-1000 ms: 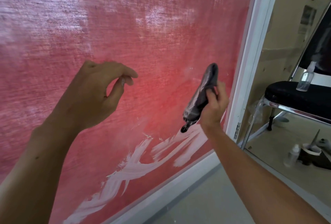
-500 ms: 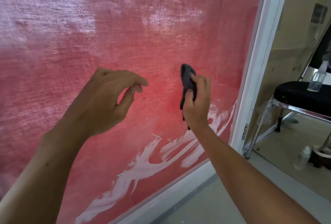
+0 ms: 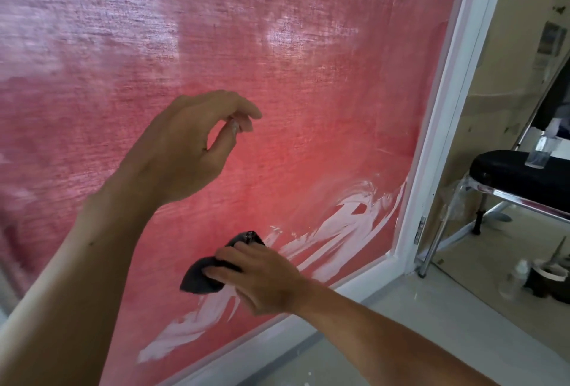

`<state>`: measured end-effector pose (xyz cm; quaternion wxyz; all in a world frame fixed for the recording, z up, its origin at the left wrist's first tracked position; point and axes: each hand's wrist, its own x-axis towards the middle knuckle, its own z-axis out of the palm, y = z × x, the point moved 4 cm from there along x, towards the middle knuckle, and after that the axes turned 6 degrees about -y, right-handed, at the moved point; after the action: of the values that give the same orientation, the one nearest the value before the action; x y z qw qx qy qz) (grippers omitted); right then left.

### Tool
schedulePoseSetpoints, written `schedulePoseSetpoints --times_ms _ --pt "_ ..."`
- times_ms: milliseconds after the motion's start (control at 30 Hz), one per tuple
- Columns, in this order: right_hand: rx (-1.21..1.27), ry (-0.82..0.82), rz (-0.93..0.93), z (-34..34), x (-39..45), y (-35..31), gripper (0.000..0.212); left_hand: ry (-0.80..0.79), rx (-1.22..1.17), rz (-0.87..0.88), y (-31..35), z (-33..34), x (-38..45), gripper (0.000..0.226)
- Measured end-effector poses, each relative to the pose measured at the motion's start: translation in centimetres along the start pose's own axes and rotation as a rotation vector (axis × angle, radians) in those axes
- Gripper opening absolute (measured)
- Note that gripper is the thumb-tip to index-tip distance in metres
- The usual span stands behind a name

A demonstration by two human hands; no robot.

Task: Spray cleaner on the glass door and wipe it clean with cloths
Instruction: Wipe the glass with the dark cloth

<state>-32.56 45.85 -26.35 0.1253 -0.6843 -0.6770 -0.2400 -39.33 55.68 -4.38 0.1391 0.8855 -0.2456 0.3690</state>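
The glass door [image 3: 308, 92] fills most of the view, red behind the pane, with pale haze up high and white wiped streaks [image 3: 336, 231] low down. My right hand [image 3: 262, 277] presses a dark grey cloth [image 3: 203, 274] flat on the glass among the lower streaks, fingers spread over it. My left hand [image 3: 185, 151] is raised in front of the pane above the cloth, fingers loosely curled, thumb near the fingertips, holding nothing. A clear spray bottle [image 3: 543, 151] stands on a black chair seat [image 3: 518, 176] at the right.
The white door frame [image 3: 444, 108] runs down the right side and along the bottom. Past it stands the chrome-legged chair, with a small white bottle [image 3: 515, 277] and a dark pot [image 3: 546, 277] with a tool in it on the floor.
My right hand has swept the cloth down and left across the glass, from mid-height near the frame to the lower streaks. More white smears show near the frame. The left hand stays raised.
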Motion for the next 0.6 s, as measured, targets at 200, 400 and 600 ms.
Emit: schedulePoseSetpoints --times_ms 200,400,600 --pt "0.061 0.532 0.382 -7.7 -3.1 6.7 0.033 0.022 -0.008 -0.025 -0.2 -1.1 -0.5 0.030" --pt "0.049 0.585 0.554 -5.7 -2.6 6.7 0.032 -0.023 0.024 -0.044 -0.8 -1.5 -1.5 0.030" --pt "0.120 0.217 0.351 1.6 -1.4 0.6 0.032 -0.021 0.006 -0.041 -1.0 -2.5 -2.0 0.030"
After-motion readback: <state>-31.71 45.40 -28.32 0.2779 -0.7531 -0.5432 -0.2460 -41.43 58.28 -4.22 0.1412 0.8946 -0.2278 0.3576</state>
